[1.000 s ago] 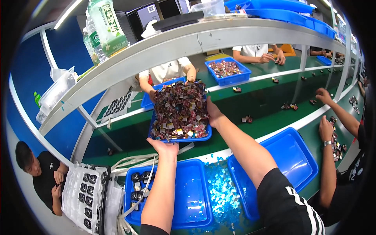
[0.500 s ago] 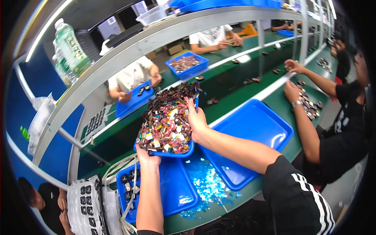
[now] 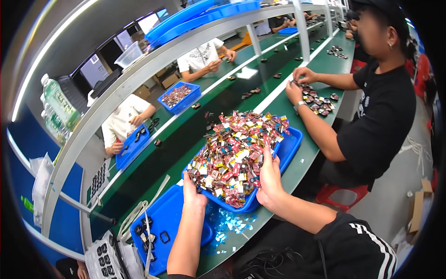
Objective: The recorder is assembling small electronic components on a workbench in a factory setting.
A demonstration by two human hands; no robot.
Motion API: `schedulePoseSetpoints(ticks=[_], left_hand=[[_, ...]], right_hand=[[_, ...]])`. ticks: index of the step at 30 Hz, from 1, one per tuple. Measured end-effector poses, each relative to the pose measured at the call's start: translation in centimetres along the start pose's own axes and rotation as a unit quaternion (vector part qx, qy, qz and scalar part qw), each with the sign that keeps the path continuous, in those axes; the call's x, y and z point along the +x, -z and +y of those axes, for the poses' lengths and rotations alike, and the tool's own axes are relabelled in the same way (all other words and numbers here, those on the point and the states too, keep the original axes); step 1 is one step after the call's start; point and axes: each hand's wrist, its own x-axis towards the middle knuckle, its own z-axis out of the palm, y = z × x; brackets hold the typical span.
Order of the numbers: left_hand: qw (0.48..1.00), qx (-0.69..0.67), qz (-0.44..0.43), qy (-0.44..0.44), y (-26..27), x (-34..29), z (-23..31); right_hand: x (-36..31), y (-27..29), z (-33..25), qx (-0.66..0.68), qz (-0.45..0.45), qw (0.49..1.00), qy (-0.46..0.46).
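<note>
Between my hands is a blue tray point(image 3: 246, 203), piled high with small flat parts point(image 3: 237, 158) in red, white, yellow and blue. My left hand point(image 3: 193, 193) grips its left end, thumb up along the edge. On the right side, my right hand point(image 3: 271, 179) holds the rim with its thumb against the heap. A second blue tray point(image 3: 294, 145) lies under and beyond it; whether the two touch, I cannot tell. Left of my left hand, another blue tray point(image 3: 172, 209) carries several black parts point(image 3: 146, 239) and one black square frame point(image 3: 164, 237).
Bluish-white flakes point(image 3: 230, 225) are scattered on the green table near its front edge. At right, a co-worker point(image 3: 371, 107) handles parts beside a pile point(image 3: 320, 100). A metal shelf rail point(image 3: 139, 69) crosses above the far side. White cables point(image 3: 134, 216) run along the left tray.
The loaded tray has moved right and down, from beside the large blue tray to over it. Both hands moved with it. My view has turned to the right.
</note>
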Motion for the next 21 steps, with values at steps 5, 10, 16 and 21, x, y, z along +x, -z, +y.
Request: schedulePoseSetpoints(ticks=[5,10,16,21], left_hand=[[0.999,0.038,-0.022,0.028,-2.2,0.2,-0.9],[0.996,0.073,-0.02,0.041,-3.4,0.8,-1.3],[0.995,0.093,0.009,0.038,-4.3,0.7,-0.6],[0.994,0.05,0.004,0.093,-4.1,0.6,-0.2]], right_hand=[[-0.7,2.2,-1.0,0.024,0.018,1.0,0.004],[-0.8,2.9,-1.4,0.047,0.008,0.998,-0.034],[-0.3,6.3,-4.7,-0.082,-0.133,0.978,-0.135],[-1.0,8.1,-9.2,-0.228,-0.21,0.919,-0.245]])
